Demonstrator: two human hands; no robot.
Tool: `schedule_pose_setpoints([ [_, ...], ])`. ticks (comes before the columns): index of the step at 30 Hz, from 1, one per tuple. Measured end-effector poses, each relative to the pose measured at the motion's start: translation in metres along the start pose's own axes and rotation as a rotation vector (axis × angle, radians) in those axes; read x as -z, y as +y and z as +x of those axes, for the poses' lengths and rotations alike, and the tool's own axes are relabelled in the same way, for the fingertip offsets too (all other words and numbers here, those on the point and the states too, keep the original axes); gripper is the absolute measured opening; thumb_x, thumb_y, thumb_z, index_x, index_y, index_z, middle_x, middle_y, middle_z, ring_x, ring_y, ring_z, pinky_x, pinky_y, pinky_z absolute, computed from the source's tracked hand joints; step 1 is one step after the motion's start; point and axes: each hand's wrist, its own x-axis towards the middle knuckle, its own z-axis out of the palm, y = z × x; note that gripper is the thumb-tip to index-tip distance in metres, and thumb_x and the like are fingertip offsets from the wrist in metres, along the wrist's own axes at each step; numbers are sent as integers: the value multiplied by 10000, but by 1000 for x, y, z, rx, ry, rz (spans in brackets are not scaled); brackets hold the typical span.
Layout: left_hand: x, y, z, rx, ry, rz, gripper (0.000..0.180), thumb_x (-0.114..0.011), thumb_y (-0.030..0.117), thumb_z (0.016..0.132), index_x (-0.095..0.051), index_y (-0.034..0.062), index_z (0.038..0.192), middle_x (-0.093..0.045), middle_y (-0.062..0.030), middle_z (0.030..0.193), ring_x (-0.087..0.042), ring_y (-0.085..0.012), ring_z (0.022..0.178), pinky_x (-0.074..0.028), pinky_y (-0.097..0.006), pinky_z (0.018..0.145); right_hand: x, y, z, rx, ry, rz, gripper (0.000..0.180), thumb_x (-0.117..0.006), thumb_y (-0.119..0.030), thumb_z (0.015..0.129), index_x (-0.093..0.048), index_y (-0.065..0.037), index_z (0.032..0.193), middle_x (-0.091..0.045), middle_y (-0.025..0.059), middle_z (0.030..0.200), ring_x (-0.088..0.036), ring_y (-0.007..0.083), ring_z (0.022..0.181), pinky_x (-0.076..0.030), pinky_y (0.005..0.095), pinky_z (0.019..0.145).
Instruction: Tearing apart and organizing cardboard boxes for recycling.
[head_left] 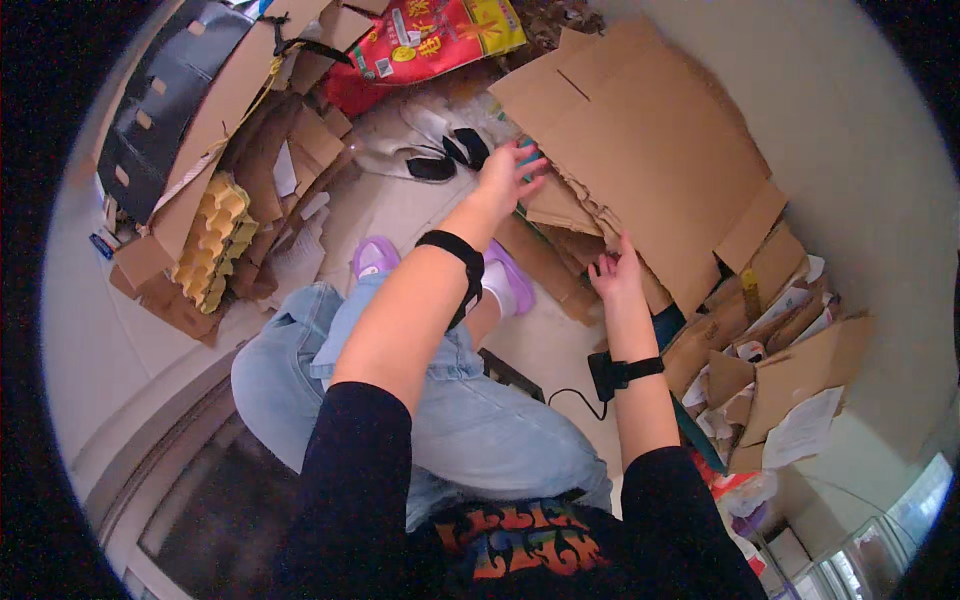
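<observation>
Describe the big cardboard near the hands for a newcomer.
Find the pale wall at right. Left of it, beside the right hand, spans a broad brown cardboard sheet. Unlike the smaller pieces below, it has one wide face with a dark slit.

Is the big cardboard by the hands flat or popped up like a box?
Mostly flat: the big cardboard shows one broad face, without standing box walls. Whether it's folded double, I cannot tell.

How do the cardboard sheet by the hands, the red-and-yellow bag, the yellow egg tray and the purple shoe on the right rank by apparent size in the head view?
1. Cardboard sheet
2. Red-and-yellow bag, cut off at the top edge
3. Yellow egg tray
4. Purple shoe
</observation>
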Motion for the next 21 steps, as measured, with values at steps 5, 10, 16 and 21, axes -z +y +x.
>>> schedule_pose_setpoints([
  [5, -3, 8, -5, 11, -135, 61, 546, -500, 126, 821, -307, 70, 1328, -450, -70, 1224, -479, -230, 1119, -414, -429, 896, 19, -19, 12, -5, 94, 106, 633, -756, -374, 712, -428, -43, 1139, -444, 63, 1088, -471, 196, 1000, -410, 385, 928],
  [10, -4, 11, -4, 63, -301, 61, 509, -507, 141, 821, -354, 59, 1300, -489, -84, 1194, -480, -226, 1122, -413, -419, 925, 16, -25, 10, -102, -159, 359, 532, -730, -311, 749, -426, -26, 1080, -452, 65, 991, -493, 226, 934, -461, 371, 879],
  [16, -25, -17, 4, -73, -115, 433, 326, -570, 112, 773, -575, 39, 1090, -614, -114, 1005, -597, -221, 917, -475, -330, 782, 5, -37, -9, 88, -260, 616, 316, -585, -200, 866, -489, 15, 1079, -527, 122, 1075, -525, 265, 998, -468, 403, 908],
  [21, 37, -21, 28, -287, 402, 1287, 317, -604, 169, 747, -605, -24, 999, -638, -180, 960, -637, -261, 869, -504, -349, 720, -7, -32, -26, -25, -350, 598, 281, -465, -144, 934, -529, 48, 1130, -575, 154, 1152, -534, 284, 1099, -443, 425, 976],
])
